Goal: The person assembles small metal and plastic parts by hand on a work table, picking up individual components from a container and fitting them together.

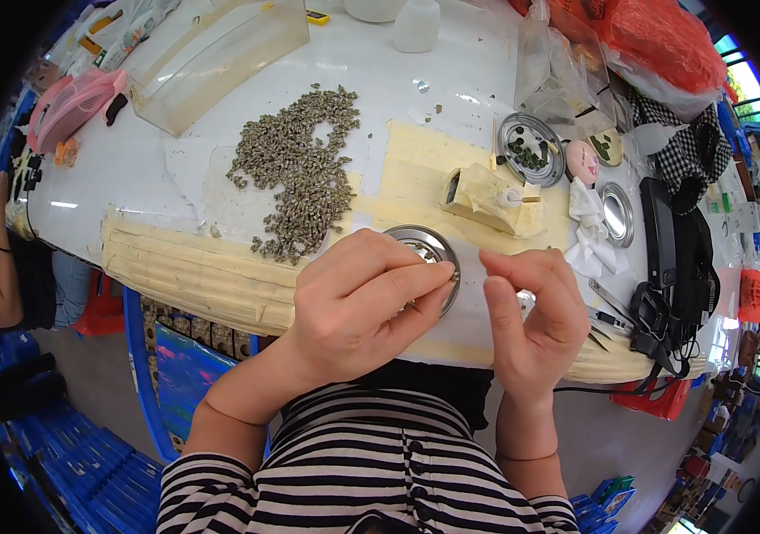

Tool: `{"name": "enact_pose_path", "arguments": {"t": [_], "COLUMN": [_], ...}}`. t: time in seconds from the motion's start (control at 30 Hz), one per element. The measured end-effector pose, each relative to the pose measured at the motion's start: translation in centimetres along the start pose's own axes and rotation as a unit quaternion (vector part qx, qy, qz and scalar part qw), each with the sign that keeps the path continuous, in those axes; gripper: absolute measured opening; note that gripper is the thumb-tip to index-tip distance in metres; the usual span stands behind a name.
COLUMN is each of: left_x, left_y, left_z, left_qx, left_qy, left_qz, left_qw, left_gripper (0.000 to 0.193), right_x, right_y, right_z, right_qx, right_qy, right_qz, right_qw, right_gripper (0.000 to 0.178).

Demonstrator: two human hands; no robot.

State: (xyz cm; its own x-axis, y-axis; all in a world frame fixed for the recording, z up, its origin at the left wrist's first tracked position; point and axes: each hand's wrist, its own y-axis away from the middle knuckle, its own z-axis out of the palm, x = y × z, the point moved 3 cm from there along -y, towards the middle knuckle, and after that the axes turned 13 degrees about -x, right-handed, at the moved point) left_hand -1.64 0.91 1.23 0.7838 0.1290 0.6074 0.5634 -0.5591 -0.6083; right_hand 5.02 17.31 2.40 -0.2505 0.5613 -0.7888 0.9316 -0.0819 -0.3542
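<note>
My left hand [357,303] is closed in a pinch over the near side of a round metal dish [445,247]. Between its thumb and forefinger sits a tiny metal part [455,275], too small to name exactly. The dish holds more small pieces, partly hidden by that hand. Just right of the dish my right hand [536,316] is raised, its thumb and forefinger apart and the other fingers curled; nothing shows between them. A big heap of small metal parts [295,169] is spread on the white table beyond my left hand.
A taped block with a small white nozzle [491,200] stands beyond the dish. Right of it are a metal dish of dark pieces [531,149], crumpled tissue [589,231], tweezers [611,298] and a black strap bag [660,267]. A clear plastic guard [228,67] stands far left; another person [6,267] sits left.
</note>
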Motion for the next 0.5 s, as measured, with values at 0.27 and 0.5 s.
{"name": "enact_pose_path", "arguments": {"t": [0.27, 0.5], "left_x": [0.0, -0.1], "left_y": [-0.1, 0.0], "left_z": [0.0, 0.0], "left_qx": [-0.003, -0.017], "left_qy": [-0.004, 0.01], "left_qz": [-0.02, -0.032], "left_qw": [1.0, 0.999], "left_gripper": [0.023, 0.022], "right_x": [0.4, 1.2], "right_y": [-3.2, -3.6], "right_z": [-2.2, -2.3], "right_qx": [0.053, 0.058], "right_qy": [0.266, 0.256], "right_qz": [-0.019, -0.031], "right_qw": [0.962, 0.964], "right_gripper": [0.024, 0.016]}}
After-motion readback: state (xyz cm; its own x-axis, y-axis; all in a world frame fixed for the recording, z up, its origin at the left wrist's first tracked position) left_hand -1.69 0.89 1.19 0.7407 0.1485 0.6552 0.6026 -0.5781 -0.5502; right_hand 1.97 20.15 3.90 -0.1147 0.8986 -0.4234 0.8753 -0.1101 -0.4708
